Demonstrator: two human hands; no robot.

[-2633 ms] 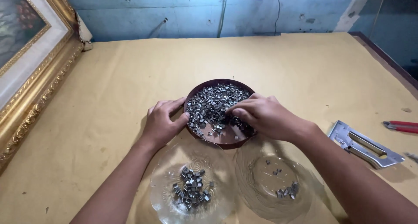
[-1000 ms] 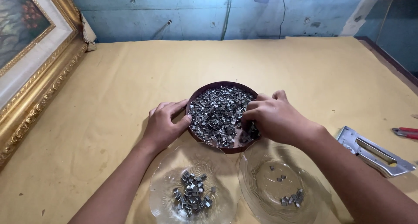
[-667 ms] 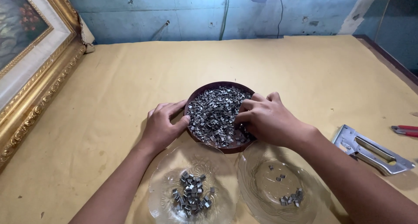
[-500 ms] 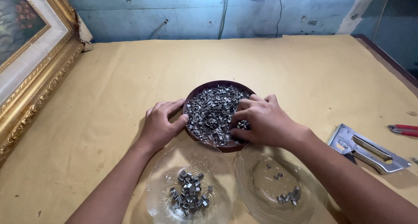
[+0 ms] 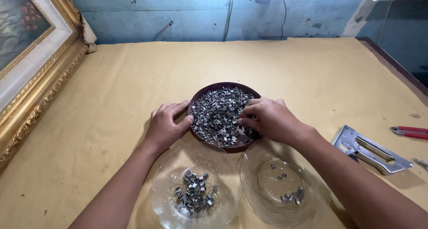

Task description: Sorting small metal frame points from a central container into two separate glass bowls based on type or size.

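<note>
While my hands work the heap: sorting looks early on, far as I can judge.
Done so far: small pile of metal clips point(image 5: 195, 195) in the left glass dish point(image 5: 166, 201); only a few clips point(image 5: 292, 196) in the right glass dish point(image 5: 312, 200).
Left to do: most of it, I reckon. The heap of clips point(image 5: 218, 113) in the brown dish is much bigger than both sorted lots together.
Brown dish point(image 5: 223, 85): round, dark, shallow, mid-bench, touching or just overlapping the far rims of both glass dishes. Heaped w/ small shiny bent-metal pieces, all about alike.
Left glass dish: clear, patterned, scalloped rim, nearest me on the left. Clips bunched at its centre.
Right glass dish: same kind, just beside the left one. Two or three loose pieces near the middle, a little cluster toward its right side.
Left hand point(image 5: 166, 124): lies flat beside the brown dish, thumb against its left rim, steadying it. Grip loose, holds nothing.
Right hand point(image 5: 269, 120): over the right part of the heap, fingertips point(image 5: 243, 120) curled down into the clips, pinched close. Can't tell if a piece is actually betw. them.
Bench point(image 5: 111, 100): covered w/ tan paper.
Also here: staple gun point(image 5: 370, 149) at right, red-handled tool point(image 5: 410, 132) beyond it, gilt picture frame point(image 5: 40, 77) along the left edge.
</note>
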